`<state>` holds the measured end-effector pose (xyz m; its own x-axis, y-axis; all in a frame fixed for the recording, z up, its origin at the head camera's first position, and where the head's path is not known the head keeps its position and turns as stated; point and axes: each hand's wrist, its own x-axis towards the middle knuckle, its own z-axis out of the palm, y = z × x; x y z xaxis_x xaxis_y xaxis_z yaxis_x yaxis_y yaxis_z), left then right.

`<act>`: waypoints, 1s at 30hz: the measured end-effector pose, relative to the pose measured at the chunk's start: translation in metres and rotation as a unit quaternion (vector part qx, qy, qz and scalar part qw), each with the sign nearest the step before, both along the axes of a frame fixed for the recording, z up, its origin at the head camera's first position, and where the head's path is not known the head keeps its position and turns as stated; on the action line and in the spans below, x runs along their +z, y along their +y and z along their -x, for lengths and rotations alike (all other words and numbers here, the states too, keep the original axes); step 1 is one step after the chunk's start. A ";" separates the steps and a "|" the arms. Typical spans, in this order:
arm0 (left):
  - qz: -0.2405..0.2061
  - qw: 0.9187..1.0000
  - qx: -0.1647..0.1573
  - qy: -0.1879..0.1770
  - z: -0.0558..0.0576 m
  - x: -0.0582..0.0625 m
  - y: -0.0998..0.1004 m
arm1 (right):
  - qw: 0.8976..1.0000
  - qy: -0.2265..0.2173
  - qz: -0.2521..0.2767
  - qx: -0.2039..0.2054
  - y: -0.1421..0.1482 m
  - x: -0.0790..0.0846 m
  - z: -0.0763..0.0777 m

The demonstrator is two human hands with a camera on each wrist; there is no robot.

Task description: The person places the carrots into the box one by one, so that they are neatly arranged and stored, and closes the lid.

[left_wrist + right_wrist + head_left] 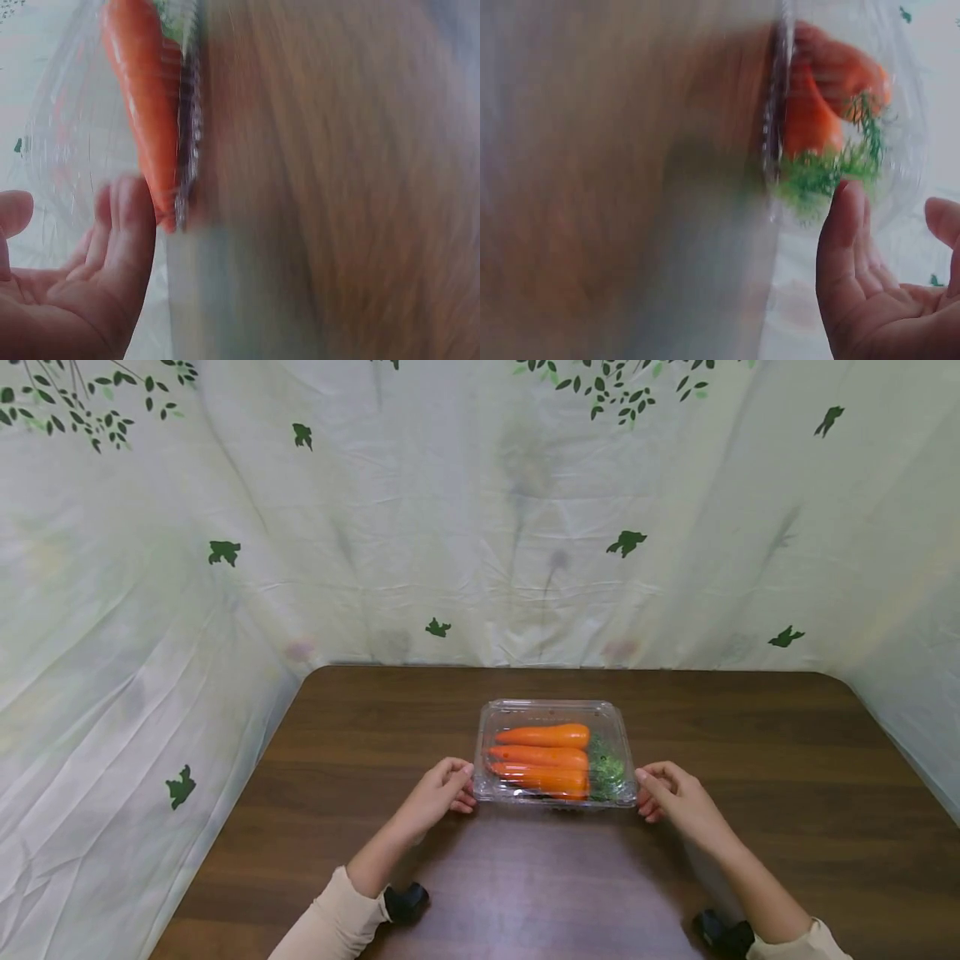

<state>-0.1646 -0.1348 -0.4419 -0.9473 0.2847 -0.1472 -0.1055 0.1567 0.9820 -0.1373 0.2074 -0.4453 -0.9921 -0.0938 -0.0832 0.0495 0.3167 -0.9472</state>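
A clear plastic clamshell box (551,712) is at the middle of the brown wooden table. Inside it lie several orange carrots (543,758), tips to the left, and feathery green leaves (609,768) fill the right end. My left hand (441,793) is at the box's left end; in the left wrist view its fingers (129,214) are fairly straight beside a carrot tip, thumb apart. At the opposite end is my right hand (675,797), fingers (844,225) extended by the leaves and thumb spread away. Whether the fingertips press the plastic is hard to tell.
The wooden table (375,718) has rounded far corners. Behind and beside it hangs a pale curtain (465,510) with green leaf and bird prints. A black wrist device (407,903) sits at the left cuff, another (722,935) at the right.
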 end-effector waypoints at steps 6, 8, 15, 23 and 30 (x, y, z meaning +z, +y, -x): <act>-0.051 0.995 -0.028 -0.076 -0.002 -0.014 0.001 | 0.988 -0.100 0.118 0.026 -0.006 -0.004 -0.007; -0.063 0.994 -0.029 -0.080 -0.004 -0.015 0.003 | 0.984 -0.108 0.139 0.026 -0.007 -0.005 -0.008; -0.094 0.992 -0.019 -0.076 -0.007 -0.017 0.007 | 0.978 -0.112 0.173 0.015 -0.012 -0.009 -0.009; -0.113 0.991 -0.007 -0.074 -0.008 -0.018 0.011 | 0.966 -0.119 0.229 0.033 -0.014 -0.015 -0.009; -0.113 0.990 0.003 -0.081 -0.008 -0.017 0.013 | 0.962 -0.112 0.246 0.044 -0.013 -0.016 -0.009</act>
